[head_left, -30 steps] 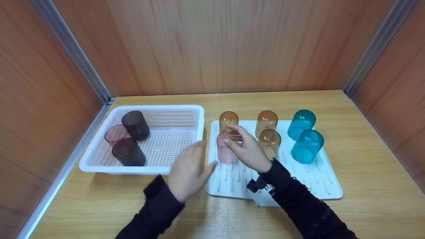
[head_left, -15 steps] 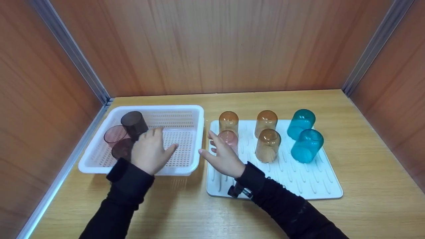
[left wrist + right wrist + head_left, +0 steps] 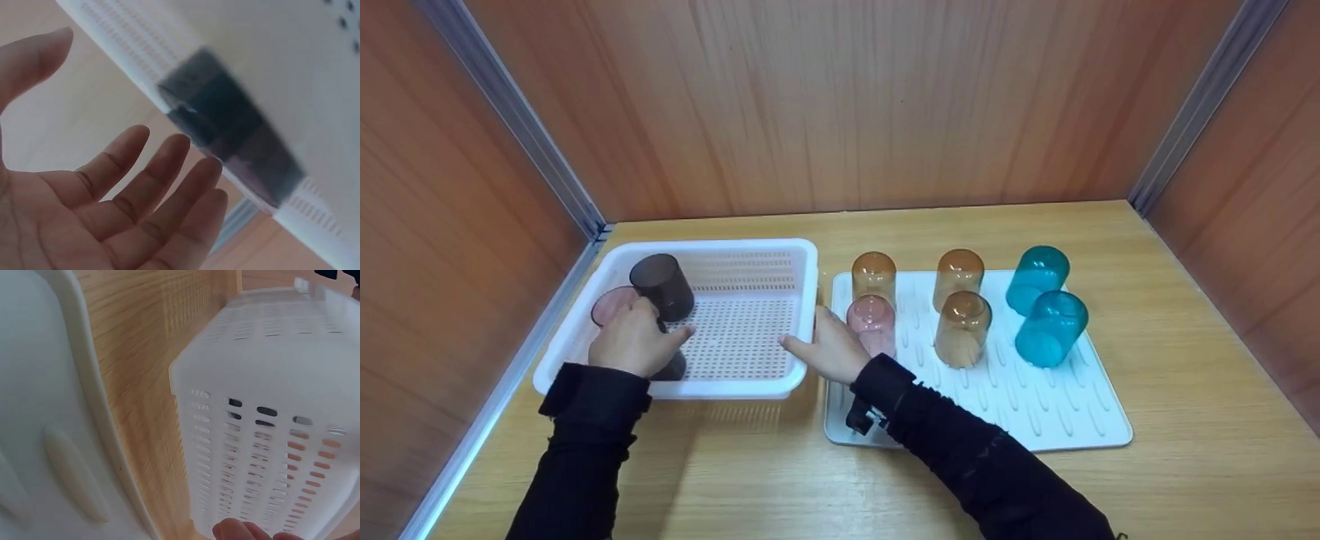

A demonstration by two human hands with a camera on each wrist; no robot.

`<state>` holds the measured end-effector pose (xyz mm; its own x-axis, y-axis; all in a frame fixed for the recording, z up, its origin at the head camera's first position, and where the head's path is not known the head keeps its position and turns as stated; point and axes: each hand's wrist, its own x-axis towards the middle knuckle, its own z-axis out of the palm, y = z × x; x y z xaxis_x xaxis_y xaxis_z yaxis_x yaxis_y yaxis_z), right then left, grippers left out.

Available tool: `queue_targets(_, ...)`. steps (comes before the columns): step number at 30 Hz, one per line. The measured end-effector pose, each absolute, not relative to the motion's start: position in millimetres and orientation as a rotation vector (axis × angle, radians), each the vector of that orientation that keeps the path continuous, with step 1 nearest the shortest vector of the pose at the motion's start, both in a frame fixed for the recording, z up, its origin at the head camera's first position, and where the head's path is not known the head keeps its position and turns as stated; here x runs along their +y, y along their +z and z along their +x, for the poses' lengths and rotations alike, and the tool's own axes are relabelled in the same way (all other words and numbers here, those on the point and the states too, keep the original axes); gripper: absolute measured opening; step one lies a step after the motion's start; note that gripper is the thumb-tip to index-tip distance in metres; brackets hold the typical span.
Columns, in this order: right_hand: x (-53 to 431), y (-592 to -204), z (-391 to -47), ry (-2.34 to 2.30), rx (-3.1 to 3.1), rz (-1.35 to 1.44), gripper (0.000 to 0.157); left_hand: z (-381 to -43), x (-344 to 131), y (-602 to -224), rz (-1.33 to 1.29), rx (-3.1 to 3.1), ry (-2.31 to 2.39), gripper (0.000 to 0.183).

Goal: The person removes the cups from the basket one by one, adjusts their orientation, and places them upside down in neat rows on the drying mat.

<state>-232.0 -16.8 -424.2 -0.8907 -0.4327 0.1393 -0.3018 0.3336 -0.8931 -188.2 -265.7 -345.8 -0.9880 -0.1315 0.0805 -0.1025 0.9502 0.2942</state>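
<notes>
My left hand (image 3: 634, 337) is over the left part of the white plastic basket (image 3: 750, 388), above a dark glass (image 3: 673, 366) that it mostly hides. In the left wrist view its fingers (image 3: 163, 174) are spread and relaxed, apart from the dark glasses ahead. Another dark glass (image 3: 662, 286) and a pink glass (image 3: 613, 304) stand beside that hand in the basket. My right hand (image 3: 832, 349) holds the basket's right rim, thumb over the rim and fingers outside. In the right wrist view, its fingertips (image 3: 236, 530) show by the perforated wall.
Right of the basket lies a white ribbed draining tray (image 3: 1080, 420). Upside-down glasses stand on it: a pink glass (image 3: 872, 326), several amber ones including an amber glass (image 3: 963, 330), and two teal ones including a teal glass (image 3: 1051, 330). Wooden panels (image 3: 840, 105) enclose the table.
My left hand has moved left from beside the tray to over the glasses in the basket. My right hand has left the pink glass on the tray and come to the basket's right rim.
</notes>
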Motion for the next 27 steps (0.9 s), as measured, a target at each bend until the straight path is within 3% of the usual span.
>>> queue_targets(7, -21, -426, -232, -1.619, 2.528, -0.559, 0.044, -195, -276, -351, 0.278, -3.056, -0.466, 0.066)
queue_targets(16, -21, -427, -231, -1.687, 2.551, -0.486, 0.041, -207, -281, -355, 0.213, -3.14, -0.397, 0.024)
queue_targets(27, -25, -430, -230, -1.691, 2.523, -0.454, 0.042, -205, -280, -353, 0.191, -3.186, -0.38, 0.017)
